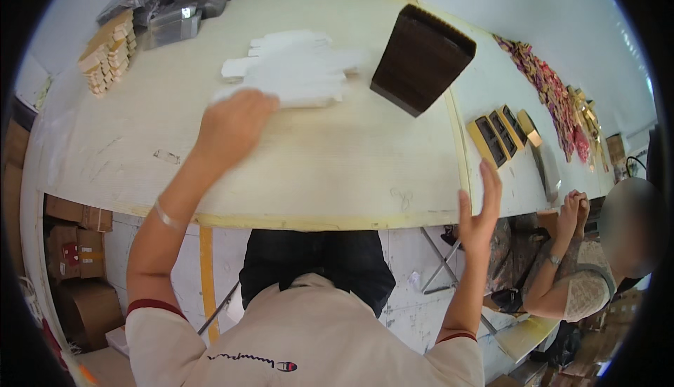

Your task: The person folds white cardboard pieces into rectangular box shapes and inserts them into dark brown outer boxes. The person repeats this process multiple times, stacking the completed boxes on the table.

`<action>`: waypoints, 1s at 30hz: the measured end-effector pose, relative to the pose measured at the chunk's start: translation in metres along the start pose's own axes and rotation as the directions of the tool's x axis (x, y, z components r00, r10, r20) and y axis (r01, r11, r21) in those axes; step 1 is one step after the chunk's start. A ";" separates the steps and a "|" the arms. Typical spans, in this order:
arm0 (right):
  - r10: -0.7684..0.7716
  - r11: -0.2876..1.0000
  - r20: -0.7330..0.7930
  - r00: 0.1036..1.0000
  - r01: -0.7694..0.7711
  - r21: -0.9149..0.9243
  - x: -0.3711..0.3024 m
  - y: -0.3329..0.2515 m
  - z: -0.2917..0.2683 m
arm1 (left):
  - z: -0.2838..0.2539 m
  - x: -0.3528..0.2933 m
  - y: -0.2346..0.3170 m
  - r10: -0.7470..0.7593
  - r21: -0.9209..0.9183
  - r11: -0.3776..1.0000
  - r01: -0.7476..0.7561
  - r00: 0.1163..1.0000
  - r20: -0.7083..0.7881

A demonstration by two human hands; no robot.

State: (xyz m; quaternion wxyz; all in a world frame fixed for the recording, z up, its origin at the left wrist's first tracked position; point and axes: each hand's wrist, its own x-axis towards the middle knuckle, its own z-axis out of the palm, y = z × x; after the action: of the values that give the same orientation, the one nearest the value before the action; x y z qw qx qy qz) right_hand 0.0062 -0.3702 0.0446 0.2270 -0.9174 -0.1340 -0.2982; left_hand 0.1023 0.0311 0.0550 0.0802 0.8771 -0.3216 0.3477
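Observation:
My left hand (239, 124) is at the near left edge of a pile of flat white pieces (295, 71), which look like folded card or paper. Its fingers are curled and a little blurred, and whatever they may hold is hidden from me. Over the right part of the table's front edge, my right hand (481, 208) is raised with fingers and thumb apart and nothing between them. Just beyond it stand several gold boxes with dark insides (497, 134). Past the middle of the table is a tall dark brown stack or block (423, 57) with a ridged top edge.
Stacked pale wooden-looking pieces (109, 54) and plastic-wrapped dark packets (175, 18) occupy the far left. Red and gold wrapped items (544, 92) lie along the right back. A co-worker (579, 268) sits at the right. Cardboard boxes (77, 247) are below the table at left.

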 end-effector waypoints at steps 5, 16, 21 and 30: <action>-0.472 0.875 0.109 0.875 0.449 0.182 -0.039 -0.076 0.047 | -0.035 -0.063 0.095 0.081 -0.381 0.925 0.007 0.973 0.215; -0.403 0.906 0.249 0.881 0.345 0.245 -0.027 -0.097 0.098 | -0.001 -0.050 0.093 -0.263 -0.520 0.342 0.783 0.611 0.746; -0.188 0.842 0.314 0.931 -0.012 0.539 -0.021 -0.090 0.092 | -0.014 -0.054 0.092 -0.209 -0.561 0.301 0.771 0.627 0.750; -0.393 0.819 0.243 0.887 0.218 0.530 -0.018 -0.086 0.086 | -0.027 -0.050 0.083 -0.036 -0.543 0.309 0.781 0.580 0.814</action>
State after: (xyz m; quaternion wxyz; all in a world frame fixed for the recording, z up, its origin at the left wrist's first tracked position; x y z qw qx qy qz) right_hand 0.0014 -0.2553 0.0012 0.3727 -0.8329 -0.3900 -0.1237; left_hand 0.0079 0.0018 0.0350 0.4926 0.8097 -0.1936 -0.2535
